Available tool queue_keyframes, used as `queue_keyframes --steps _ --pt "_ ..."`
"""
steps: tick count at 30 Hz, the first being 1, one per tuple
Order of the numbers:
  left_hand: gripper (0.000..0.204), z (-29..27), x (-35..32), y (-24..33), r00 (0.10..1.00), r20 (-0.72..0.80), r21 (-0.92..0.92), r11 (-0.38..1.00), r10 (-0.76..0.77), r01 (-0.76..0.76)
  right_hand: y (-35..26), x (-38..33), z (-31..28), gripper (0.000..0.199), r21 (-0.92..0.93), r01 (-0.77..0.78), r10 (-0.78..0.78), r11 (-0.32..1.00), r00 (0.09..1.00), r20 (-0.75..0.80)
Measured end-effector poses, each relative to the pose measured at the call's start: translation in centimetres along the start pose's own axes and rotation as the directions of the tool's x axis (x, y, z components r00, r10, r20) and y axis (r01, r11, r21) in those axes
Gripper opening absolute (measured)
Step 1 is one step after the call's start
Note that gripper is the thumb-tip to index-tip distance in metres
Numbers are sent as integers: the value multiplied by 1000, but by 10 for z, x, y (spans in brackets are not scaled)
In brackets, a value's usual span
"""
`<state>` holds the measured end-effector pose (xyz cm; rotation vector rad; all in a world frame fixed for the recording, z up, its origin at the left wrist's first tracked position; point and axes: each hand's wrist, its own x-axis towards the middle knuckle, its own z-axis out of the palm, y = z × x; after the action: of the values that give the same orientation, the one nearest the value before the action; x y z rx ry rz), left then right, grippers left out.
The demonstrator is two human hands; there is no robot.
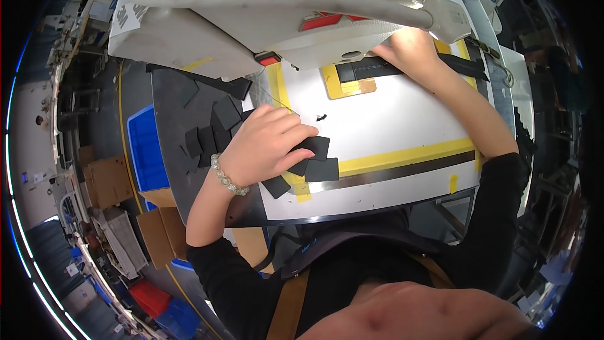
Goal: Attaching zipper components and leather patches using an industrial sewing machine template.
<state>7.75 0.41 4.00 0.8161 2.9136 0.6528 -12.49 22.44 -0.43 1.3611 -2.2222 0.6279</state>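
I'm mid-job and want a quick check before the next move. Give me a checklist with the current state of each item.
1. Left hand at the black pieces: ok, its fingers are over the pile.
2. Black pieces neatly stacked: not ok, they lie spread and overlapping at odd angles.
3. Right hand at the black strip: ok, though its exact grip is partly hidden.
4. White work surface free of scraps: not ok, a small black scrap lies on it.
5. Area behind the machine head clear: cannot tell, the head blocks the view.
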Motion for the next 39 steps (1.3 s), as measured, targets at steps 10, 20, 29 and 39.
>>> queue_keyframes --steps 10,20,29,39 --pt "28 7 -4 -5 999 -33 -6 1000 -16 16 -1 1 -23 36 -108 -246 266 963 927 264" --pt "29 9 -9 -2 997 -77 -45 999 -27 23 2 -16 -50 32 58 -201 144 978 846 513" --pt "27 11 -10 0 999 -41 -48 998 -30 28 3 5 -46 29 250 -599 215 760 596 774" --pt "25 13 -11 -2 998 -50 -81 996 -27 23 10 16 -45 29 316 -688 194 653 556 808"
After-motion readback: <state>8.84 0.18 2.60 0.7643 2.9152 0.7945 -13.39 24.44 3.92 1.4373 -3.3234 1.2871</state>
